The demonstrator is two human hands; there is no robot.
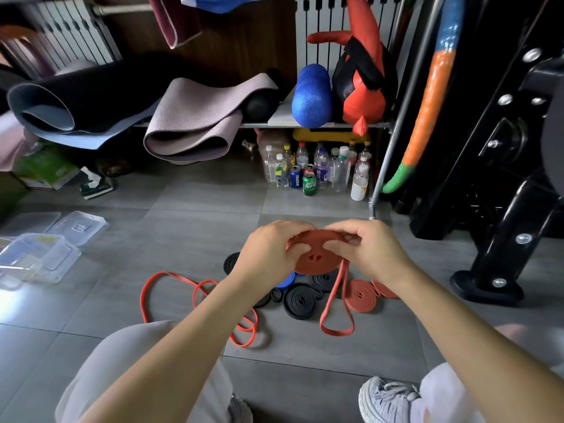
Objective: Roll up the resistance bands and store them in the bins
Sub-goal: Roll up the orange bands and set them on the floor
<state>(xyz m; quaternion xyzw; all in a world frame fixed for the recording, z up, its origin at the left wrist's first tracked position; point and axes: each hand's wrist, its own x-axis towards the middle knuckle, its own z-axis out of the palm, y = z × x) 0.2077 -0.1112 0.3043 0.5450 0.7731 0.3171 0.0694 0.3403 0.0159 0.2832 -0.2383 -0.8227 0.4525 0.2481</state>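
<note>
While the red band coil (pixel 317 254) is held above the floor (pixel 183 227) between both hands, its winding is unfinished: a tail loop (pixel 335 315) hangs from it down to the tiles. The left hand (pixel 268 251) and right hand (pixel 369 248) both grip the coil, fingers (pixel 338 232) curled over its rim. Finished rolls lie beneath, among them a black coil (pixel 300 300), a blue coil (pixel 287 280) and a second red coil (pixel 361 296). One orange band (pixel 195 297) lies unrolled to the left. The clear bins (pixel 39 257) stand well apart at far left. No band shows in them, so storage appears not yet begun.
</note>
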